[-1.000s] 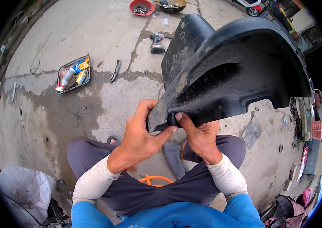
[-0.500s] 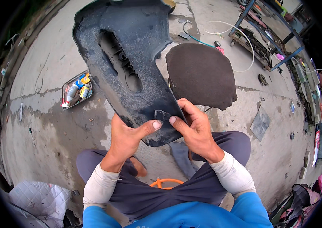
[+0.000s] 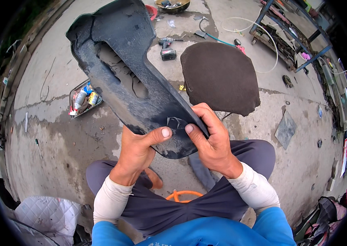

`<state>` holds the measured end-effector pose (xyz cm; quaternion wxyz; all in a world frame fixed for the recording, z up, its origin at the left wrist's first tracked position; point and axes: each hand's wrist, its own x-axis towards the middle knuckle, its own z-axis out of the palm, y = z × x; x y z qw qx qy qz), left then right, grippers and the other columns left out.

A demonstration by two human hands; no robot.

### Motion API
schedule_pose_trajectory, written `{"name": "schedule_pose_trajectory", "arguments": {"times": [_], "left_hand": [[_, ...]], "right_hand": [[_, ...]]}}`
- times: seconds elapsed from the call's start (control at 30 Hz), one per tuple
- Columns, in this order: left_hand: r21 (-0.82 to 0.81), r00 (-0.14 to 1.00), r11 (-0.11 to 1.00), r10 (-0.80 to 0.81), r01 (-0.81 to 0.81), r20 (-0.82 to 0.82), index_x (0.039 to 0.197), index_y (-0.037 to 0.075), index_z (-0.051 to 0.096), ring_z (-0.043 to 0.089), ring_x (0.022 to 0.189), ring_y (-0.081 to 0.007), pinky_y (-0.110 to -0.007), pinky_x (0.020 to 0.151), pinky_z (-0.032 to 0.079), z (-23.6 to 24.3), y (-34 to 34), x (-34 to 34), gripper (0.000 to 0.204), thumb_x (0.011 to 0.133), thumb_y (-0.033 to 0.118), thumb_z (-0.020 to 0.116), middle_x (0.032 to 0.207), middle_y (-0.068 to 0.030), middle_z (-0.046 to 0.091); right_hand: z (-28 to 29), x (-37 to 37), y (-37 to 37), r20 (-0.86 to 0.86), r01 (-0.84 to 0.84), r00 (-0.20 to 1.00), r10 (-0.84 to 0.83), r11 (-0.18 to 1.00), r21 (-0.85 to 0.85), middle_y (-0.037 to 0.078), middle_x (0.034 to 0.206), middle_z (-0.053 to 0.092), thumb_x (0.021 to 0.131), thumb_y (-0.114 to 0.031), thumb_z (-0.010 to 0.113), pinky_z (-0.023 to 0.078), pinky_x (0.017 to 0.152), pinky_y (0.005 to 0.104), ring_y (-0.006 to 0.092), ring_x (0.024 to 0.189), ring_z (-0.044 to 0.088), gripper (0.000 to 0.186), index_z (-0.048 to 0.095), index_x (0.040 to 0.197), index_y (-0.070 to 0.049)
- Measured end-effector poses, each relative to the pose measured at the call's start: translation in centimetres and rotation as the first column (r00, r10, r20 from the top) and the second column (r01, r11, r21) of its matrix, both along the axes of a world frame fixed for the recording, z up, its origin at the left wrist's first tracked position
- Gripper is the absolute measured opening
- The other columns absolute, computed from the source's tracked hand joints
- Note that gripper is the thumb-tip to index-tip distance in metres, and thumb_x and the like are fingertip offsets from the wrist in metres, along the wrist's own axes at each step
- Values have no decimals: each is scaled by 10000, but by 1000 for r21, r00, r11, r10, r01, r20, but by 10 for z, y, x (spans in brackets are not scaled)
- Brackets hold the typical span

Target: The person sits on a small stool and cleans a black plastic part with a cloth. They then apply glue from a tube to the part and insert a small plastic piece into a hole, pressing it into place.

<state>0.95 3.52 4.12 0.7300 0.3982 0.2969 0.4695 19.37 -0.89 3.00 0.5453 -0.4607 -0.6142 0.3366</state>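
Note:
I hold a long black moulded plastic panel (image 3: 123, 78), dusty and scuffed, with a slotted opening, at a slant above my lap. My left hand (image 3: 138, 149) is closed on the left of its narrow lower end, thumb pressed on the face. My right hand (image 3: 208, 139) grips that end from the right, fingers around the edge and thumb beside a small cracked or marked patch. Just beyond my right hand is a dark brown rounded pad or seat (image 3: 219, 76) on what looks like a thin metal leg.
A cordless drill (image 3: 168, 53) lies ahead, below bowls of small parts (image 3: 174, 5). A tray of bottles and cans (image 3: 81, 104) sits left. A blue metal rack (image 3: 317, 55) with hoses stands right. A grey square sheet (image 3: 285, 131) lies right; an orange ring (image 3: 181, 197) is between my legs.
The panel has swung from upper right to upper left, showing a flatter face and uncovering the brown pad. Since half a second ago it has tilted further left, uncovering the drill.

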Motion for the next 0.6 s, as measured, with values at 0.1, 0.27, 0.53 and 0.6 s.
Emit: {"name": "schedule_pose_trajectory", "arguments": {"times": [0.1, 0.27, 0.53, 0.6], "left_hand": [[-35, 1000, 999, 18, -17, 16, 1333, -24, 547, 679, 1106, -240, -367, 979, 548, 1, 0, 0, 587, 811, -13, 814, 1198, -122, 679], [-125, 999, 992, -4, 8, 32, 1331, -32, 550, 679, 1116, -246, -373, 986, 548, 0, 1, -3, 554, 838, 11, 799, 1210, -134, 679], [-88, 1000, 996, -7, 4, -27, 1368, -36, 528, 674, 1142, -259, -389, 993, 554, 0, 2, -2, 602, 832, 40, 791, 1246, -147, 671], [-113, 1000, 994, -1, -1, -20, 1365, -35, 533, 674, 1142, -260, -390, 999, 550, 1, 2, -3, 603, 826, 33, 794, 1247, -146, 672]], "right_hand": [[2, 3, 2, -20, -48, 999, 48, 998, -45, 120, 1055, 582, 911, 52, 618, 472, 854, 318, 233, 940, 597, 331, 595, 1240, 27], [4, 1, 1, 7, -31, 999, 32, 999, -40, 126, 1041, 590, 898, 43, 648, 479, 842, 312, 233, 927, 608, 344, 596, 1238, 35], [0, -4, 1, 82, 78, 994, -73, 994, -70, 60, 967, 576, 894, 1, 703, 462, 803, 265, 132, 875, 583, 290, 623, 1170, 35], [-1, -7, 1, 42, 100, 994, -97, 993, -66, 45, 943, 566, 892, -8, 700, 454, 793, 256, 119, 855, 567, 295, 621, 1173, 31]]}}
